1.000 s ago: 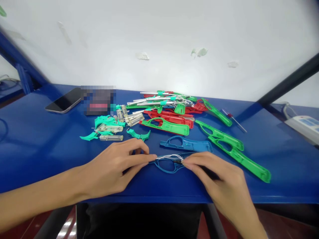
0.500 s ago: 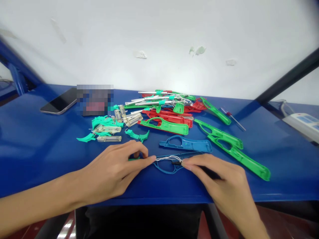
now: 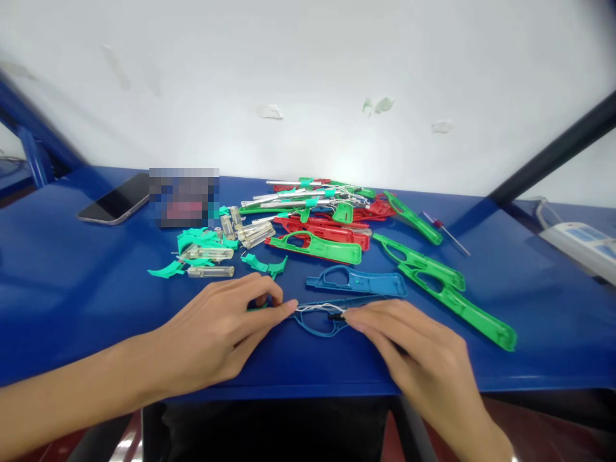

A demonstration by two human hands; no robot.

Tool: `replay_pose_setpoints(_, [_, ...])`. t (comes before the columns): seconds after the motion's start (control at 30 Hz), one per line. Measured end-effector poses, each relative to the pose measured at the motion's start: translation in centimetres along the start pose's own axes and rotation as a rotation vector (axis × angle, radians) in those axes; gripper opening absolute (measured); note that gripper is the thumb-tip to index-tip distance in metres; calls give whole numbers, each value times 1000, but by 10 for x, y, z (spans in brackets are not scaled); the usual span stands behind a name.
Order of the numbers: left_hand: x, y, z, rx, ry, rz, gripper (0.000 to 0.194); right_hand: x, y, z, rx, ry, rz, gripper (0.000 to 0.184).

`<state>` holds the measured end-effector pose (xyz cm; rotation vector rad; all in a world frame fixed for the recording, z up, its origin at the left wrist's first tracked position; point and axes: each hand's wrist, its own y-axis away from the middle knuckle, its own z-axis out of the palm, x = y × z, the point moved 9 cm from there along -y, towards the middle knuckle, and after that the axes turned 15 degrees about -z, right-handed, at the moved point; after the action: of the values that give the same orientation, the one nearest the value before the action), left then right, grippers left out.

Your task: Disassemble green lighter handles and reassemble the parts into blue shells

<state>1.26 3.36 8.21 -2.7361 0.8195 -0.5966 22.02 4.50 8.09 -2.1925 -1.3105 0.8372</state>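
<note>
A blue plastic lighter shell half (image 3: 317,333) with an oval opening lies near the table's front edge, between my hands. White wires (image 3: 320,307) run along it. My left hand (image 3: 224,327) is closed, with thumb and forefinger pinching the wires at the shell's narrow left end; a sliver of green shows by these fingers. At the other end, my right hand (image 3: 418,340) pinches a small black cylindrical part (image 3: 335,316) where the wires meet it. The fingers hide most of this part. Just beyond lies another blue shell half (image 3: 375,281), its hollow side up.
Green shell halves (image 3: 462,308) lie to the right, near a screwdriver (image 3: 445,232). Red shells (image 3: 327,230) and metal lighter tubes (image 3: 293,202) pile up behind. Clear fuel tanks (image 3: 212,272) and teal triggers (image 3: 264,264) sit left, a phone (image 3: 115,199) farther back. A power strip (image 3: 580,240) is far right.
The view has shifted slightly. Both hands keep their pinches over the blue shell, with the right hand and black part perhaps a touch farther left.
</note>
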Motion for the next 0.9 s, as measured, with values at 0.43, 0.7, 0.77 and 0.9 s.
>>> replay_pose_setpoints(0.43, [-4, -1, 2, -11, 37, -24, 35, -4, -3, 0, -45, 52, -32, 40])
replay_pose_setpoints(0.7, [-5, 1, 5, -19, 39, -23, 39, -4, 1, 1, -48, 64, 16, 36])
replay_pose_setpoints(0.77, [-4, 0, 3, -10, 42, -21, 39, -3, 2, 3, -76, 27, 36, 39])
replay_pose_setpoints(0.9, [-2, -3, -1, 27, 52, -31, 38, 1, 4, 5, -96, -79, 88, 36])
